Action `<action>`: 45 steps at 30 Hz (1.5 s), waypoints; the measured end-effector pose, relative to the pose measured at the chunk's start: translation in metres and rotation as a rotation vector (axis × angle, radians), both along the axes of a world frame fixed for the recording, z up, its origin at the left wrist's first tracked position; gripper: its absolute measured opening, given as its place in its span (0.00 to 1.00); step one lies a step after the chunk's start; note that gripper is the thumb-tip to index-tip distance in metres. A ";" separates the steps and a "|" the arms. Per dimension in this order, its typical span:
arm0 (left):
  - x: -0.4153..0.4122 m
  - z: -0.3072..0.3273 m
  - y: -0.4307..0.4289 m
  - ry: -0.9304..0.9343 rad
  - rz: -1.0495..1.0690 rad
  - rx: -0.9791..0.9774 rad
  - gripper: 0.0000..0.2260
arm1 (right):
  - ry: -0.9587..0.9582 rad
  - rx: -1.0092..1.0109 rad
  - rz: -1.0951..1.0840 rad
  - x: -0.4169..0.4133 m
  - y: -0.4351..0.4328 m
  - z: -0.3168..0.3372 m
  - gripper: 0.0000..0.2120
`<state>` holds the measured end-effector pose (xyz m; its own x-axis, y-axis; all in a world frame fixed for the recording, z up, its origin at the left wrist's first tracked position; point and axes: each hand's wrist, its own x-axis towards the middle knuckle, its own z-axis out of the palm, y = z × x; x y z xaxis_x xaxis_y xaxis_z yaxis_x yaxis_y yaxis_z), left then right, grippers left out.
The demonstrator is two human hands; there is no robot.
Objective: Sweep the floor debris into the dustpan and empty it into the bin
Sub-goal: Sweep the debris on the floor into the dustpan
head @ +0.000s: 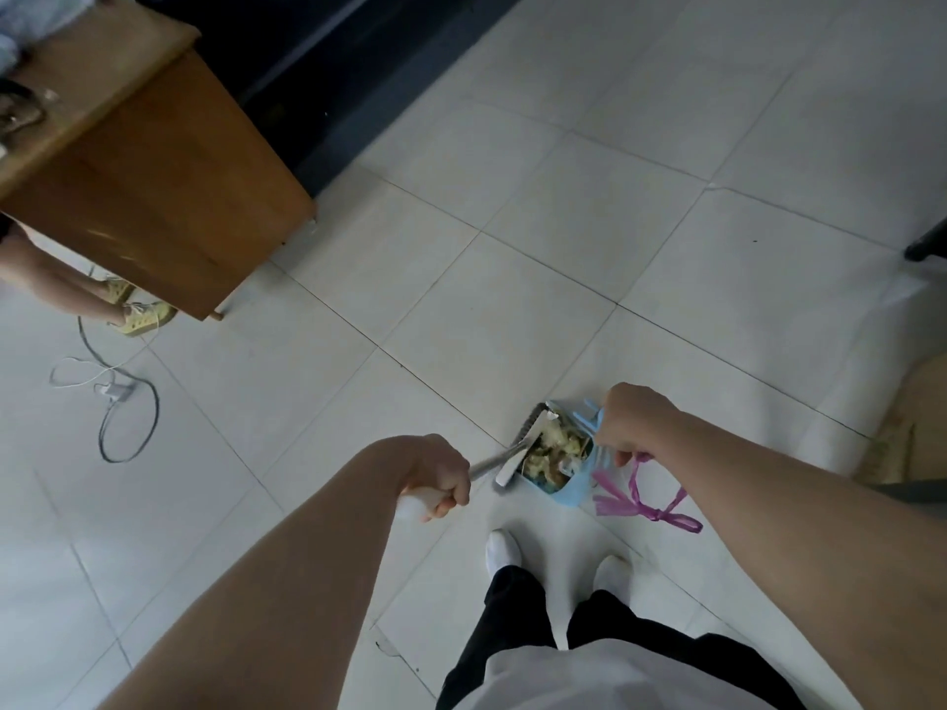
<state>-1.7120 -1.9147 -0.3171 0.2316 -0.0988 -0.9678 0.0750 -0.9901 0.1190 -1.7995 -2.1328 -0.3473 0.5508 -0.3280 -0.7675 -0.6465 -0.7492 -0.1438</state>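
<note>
A light blue dustpan (569,491) stands on the white tiled floor just ahead of my feet. Inside it lies a heap of pale crumpled debris (551,448). My right hand (633,425) grips the dustpan's upright handle, and a purple ribbon (643,499) dangles from that hand. My left hand (440,476) grips the white handle of a broom. The broom's grey head (520,445) rests against the dustpan's open mouth on its left side. No bin is in view.
A wooden desk (153,176) stands at the upper left, with another person's legs and yellow shoes (141,315) beside it. A cable loop with a white charger (115,389) lies on the floor at left. A dark cabinet base (328,69) runs along the top.
</note>
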 end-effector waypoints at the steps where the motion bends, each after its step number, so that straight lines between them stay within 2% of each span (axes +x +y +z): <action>1: -0.001 0.006 0.000 0.001 0.003 -0.008 0.13 | -0.001 0.007 0.011 0.000 0.000 0.000 0.05; 7: -0.025 0.011 0.004 0.014 0.029 -0.037 0.13 | -0.141 0.060 -0.066 -0.013 0.001 -0.006 0.02; 10: -0.036 0.006 0.007 -0.007 0.064 -0.036 0.13 | -0.183 0.077 -0.058 -0.021 0.009 -0.005 0.04; 15: -0.045 0.011 0.015 -0.039 0.061 -0.022 0.05 | -0.217 0.084 -0.012 -0.029 0.023 0.004 0.05; 19: -0.052 0.023 0.041 -0.069 0.118 -0.020 0.04 | -0.244 0.098 0.032 -0.030 0.042 0.011 0.13; 28: -0.068 0.058 0.151 -0.163 0.215 -0.028 0.04 | -0.287 0.092 0.195 -0.009 0.137 0.032 0.21; 32: -0.077 0.069 0.210 -0.194 0.258 -0.030 0.03 | -0.320 0.125 0.248 -0.001 0.194 0.044 0.18; 35: -0.083 0.075 0.257 -0.195 0.360 -0.023 0.04 | -0.330 0.142 0.271 0.005 0.239 0.051 0.18; 41: -0.102 0.085 0.350 -0.195 0.599 -0.018 0.10 | -0.323 0.146 0.384 0.017 0.329 0.055 0.25; 45: -0.121 0.087 0.408 -0.203 0.714 -0.003 0.10 | -0.328 0.167 0.458 0.024 0.390 0.054 0.26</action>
